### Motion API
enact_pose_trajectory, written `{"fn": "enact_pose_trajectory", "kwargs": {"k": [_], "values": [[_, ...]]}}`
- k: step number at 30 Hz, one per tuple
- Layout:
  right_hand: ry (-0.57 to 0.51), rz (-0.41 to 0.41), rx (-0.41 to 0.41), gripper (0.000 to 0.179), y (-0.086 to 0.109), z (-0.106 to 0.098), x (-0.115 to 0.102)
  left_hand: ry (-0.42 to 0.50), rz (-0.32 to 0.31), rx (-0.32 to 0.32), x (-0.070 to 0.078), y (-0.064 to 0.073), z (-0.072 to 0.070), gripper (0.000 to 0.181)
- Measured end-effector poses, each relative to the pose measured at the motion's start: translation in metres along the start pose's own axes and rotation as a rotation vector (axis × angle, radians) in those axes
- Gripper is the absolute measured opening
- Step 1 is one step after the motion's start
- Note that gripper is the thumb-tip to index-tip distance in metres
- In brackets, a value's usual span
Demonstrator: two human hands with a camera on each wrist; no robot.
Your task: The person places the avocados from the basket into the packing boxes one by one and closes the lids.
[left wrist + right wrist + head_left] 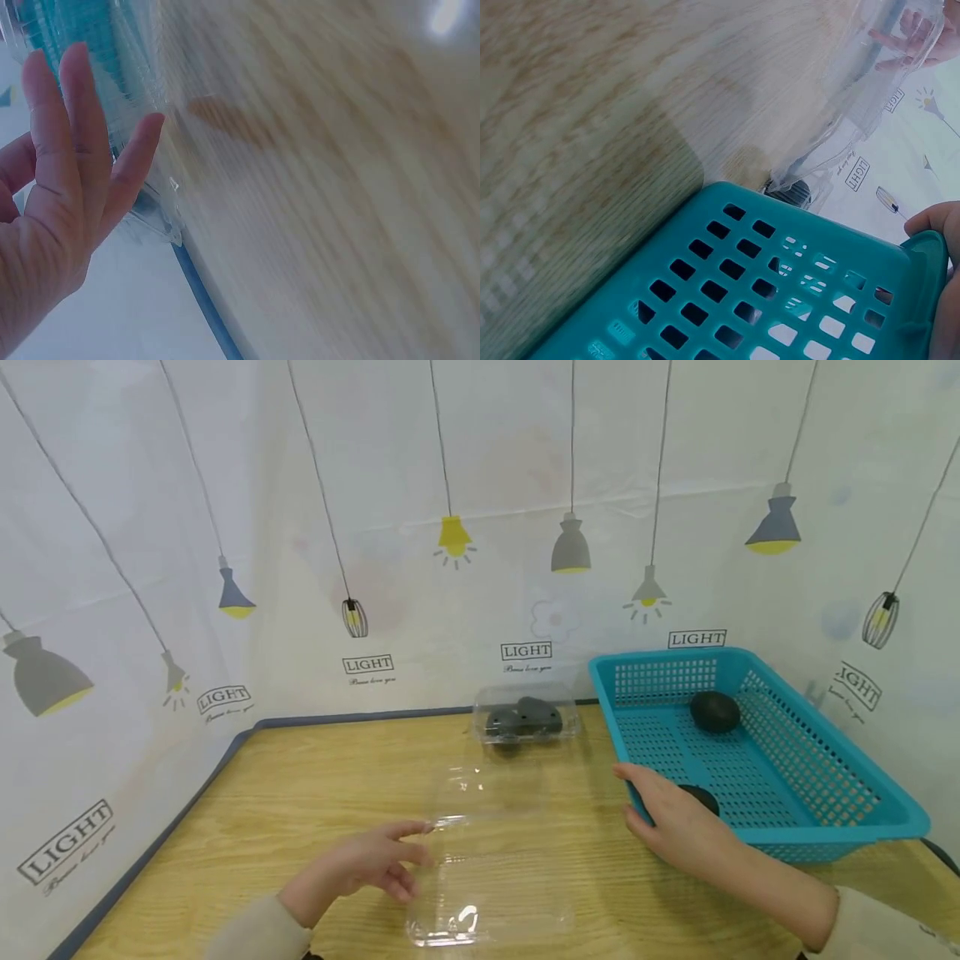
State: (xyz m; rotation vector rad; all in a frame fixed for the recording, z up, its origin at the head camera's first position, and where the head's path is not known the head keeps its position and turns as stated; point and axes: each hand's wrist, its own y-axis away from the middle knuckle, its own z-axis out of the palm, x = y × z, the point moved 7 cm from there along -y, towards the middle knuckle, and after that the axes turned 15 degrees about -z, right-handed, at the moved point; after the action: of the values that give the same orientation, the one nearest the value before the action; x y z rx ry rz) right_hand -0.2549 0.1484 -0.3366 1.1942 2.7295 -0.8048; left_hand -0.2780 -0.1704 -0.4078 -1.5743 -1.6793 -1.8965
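Observation:
My right hand (678,822) grips the near left rim of a blue perforated plastic basket (840,760). In the right wrist view, its fingers (934,217) curl over the basket's rim (922,259). Inside the basket lies a black oval, avocado-like object (715,711); a second dark one (701,795) is partly hidden behind the hand. My left hand (375,860), fingers loosely spread, is at the left edge of an opened clear plastic clamshell box (502,893). Whether the fingertips touch the box I cannot tell. In the left wrist view the left hand (67,172) grips nothing.
Behind the opened box, a clear plastic box (480,706) holding dark rounded objects (536,717) stands by the wall. A white curtain printed with lamps (450,610) borders the wooden table (322,785) at the back and sides.

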Motion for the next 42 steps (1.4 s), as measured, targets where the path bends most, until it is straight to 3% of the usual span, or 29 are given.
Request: {"fn": "enact_pose_trajectory", "kwargs": {"k": [8, 18, 27, 37, 42], "values": [[0.006, -0.009, 0.001, 0.044, -0.003, 0.001, -0.001, 0.049, 0.037, -0.052, 0.01, -0.014, 0.021, 0.056], [0.011, -0.017, 0.003, 0.044, -0.005, 0.002, -0.003, 0.058, 0.041, -0.014, 0.018, -0.02, 0.031, 0.05], [0.004, -0.021, 0.0, 0.044, -0.008, 0.001, -0.005, 0.09, 0.051, -0.006, 0.018, -0.016, 0.034, 0.045], [0.013, -0.021, 0.009, 0.044, -0.01, -0.001, -0.006, 0.117, 0.059, 0.013, 0.012, -0.014, 0.027, 0.046], [-0.01, -0.018, -0.04, 0.045, -0.013, -0.003, -0.005, 0.104, 0.054, 0.013, 0.012, -0.014, 0.025, 0.046]]}}
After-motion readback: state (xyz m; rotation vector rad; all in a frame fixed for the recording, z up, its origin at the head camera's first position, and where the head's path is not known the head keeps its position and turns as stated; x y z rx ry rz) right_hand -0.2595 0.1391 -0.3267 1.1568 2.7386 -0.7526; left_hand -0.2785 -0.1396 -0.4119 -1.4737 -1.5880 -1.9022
